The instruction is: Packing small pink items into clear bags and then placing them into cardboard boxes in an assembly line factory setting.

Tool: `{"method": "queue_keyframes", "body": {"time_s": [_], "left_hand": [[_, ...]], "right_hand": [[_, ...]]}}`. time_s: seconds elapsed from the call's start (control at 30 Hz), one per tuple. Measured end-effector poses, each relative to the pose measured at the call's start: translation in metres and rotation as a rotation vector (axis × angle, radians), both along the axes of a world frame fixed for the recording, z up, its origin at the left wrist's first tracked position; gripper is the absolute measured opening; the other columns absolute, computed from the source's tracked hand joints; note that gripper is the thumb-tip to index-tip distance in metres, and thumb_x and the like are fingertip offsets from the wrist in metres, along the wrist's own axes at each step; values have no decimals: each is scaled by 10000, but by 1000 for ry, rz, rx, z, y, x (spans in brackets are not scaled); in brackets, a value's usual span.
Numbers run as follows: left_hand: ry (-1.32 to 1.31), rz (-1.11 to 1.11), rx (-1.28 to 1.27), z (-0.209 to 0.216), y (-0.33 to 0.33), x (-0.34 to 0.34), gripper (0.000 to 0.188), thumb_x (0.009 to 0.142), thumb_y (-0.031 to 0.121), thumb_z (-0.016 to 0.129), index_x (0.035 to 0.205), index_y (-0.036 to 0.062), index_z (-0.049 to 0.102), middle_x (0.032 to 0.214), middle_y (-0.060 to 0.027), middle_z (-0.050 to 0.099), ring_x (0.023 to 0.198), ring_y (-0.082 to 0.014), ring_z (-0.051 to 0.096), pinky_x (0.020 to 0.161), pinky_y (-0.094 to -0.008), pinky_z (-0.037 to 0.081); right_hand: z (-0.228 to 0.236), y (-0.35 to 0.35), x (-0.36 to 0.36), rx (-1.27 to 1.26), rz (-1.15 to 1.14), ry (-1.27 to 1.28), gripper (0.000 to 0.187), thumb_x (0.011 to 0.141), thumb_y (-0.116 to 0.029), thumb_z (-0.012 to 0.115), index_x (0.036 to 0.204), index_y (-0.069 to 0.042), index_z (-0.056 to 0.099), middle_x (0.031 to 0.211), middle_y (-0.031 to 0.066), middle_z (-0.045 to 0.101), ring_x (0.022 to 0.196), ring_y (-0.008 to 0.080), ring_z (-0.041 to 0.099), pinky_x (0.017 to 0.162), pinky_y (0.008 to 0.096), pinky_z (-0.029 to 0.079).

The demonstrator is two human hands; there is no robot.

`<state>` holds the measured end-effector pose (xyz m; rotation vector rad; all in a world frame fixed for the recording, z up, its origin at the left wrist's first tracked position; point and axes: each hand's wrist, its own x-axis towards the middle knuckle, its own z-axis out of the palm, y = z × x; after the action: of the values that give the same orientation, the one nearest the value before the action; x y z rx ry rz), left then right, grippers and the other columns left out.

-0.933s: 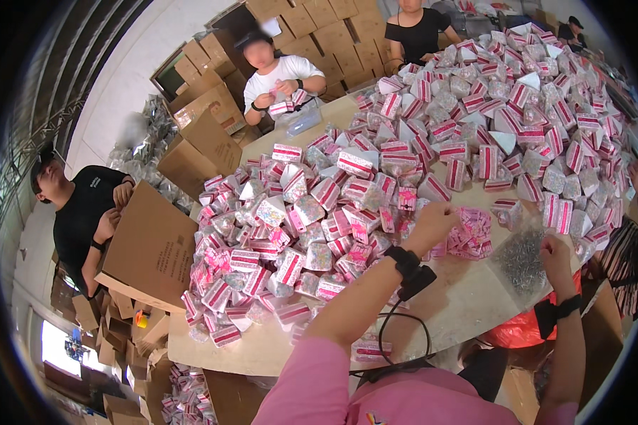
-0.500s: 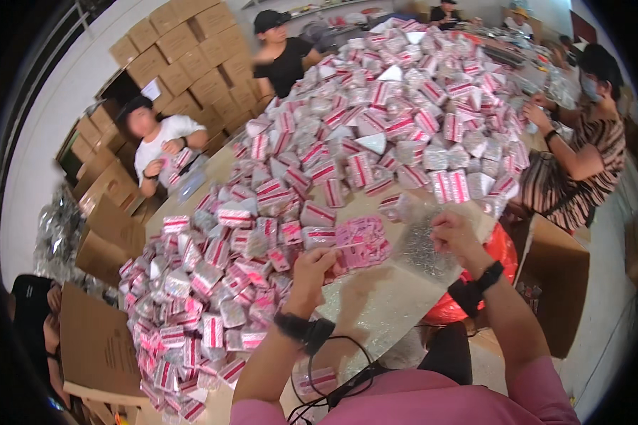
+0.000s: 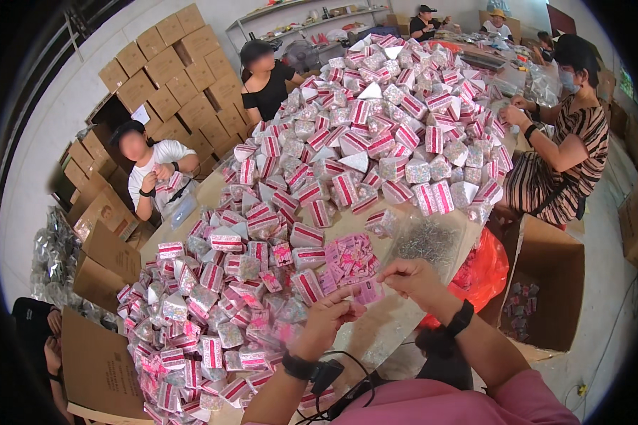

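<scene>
Small pink card [image 3: 368, 291] up for close two-handed work

In the head view, the heap of loose pink cards [image 3: 353, 256] on the table [image 3: 393, 313] serves as landmark. The small pink card is in the air just on the near side of that heap, its left end gripped by the left hand [image 3: 330, 319]. The right hand [image 3: 420, 285], just right of the card, has thumb and forefinger pinched together by its upper corner; whether they grip the card or something finer is too small to tell. A clear bag [image 3: 427, 242] of thin metallic pieces lies just right of the heap, wrapped packages [image 3: 345, 188] beyond it and to its left. The step in hand looks like handling one single card; the next move seems to call for a steady left grip and fine right-hand control
</scene>
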<state>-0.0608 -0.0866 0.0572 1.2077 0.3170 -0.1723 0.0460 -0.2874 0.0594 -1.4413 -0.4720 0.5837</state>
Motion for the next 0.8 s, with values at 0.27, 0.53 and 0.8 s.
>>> {"method": "queue_keyframes", "body": {"time_s": [0.27,0.53,0.8], "left_hand": [[-50,-4,-16,5,-11,-8,406,873,30,473,1274,-31,461,932,-109,659,858,-158,613,821,-298,472],[-98,6,37,15,-22,-10,409,870,26,468,1275,-33,456,947,-121,660,884,-163,614,830,-296,474],[-119,-52,64,5,-20,-9,407,870,29,434,1274,-13,459,1039,-122,637,910,-172,619,834,-293,483]], "right_hand": [[4,13,-21,86,-101,-57,74,819,-31,587,893,-28,583,742,4,577,626,67,547,552,209,439],[-13,28,-33,16,-260,-408,13,815,-12,563,824,-19,555,712,17,552,639,83,541,571,228,435],[-24,35,-37,230,-75,149,29,834,-44,565,827,-21,581,743,12,580,689,94,546,626,253,451]]}}
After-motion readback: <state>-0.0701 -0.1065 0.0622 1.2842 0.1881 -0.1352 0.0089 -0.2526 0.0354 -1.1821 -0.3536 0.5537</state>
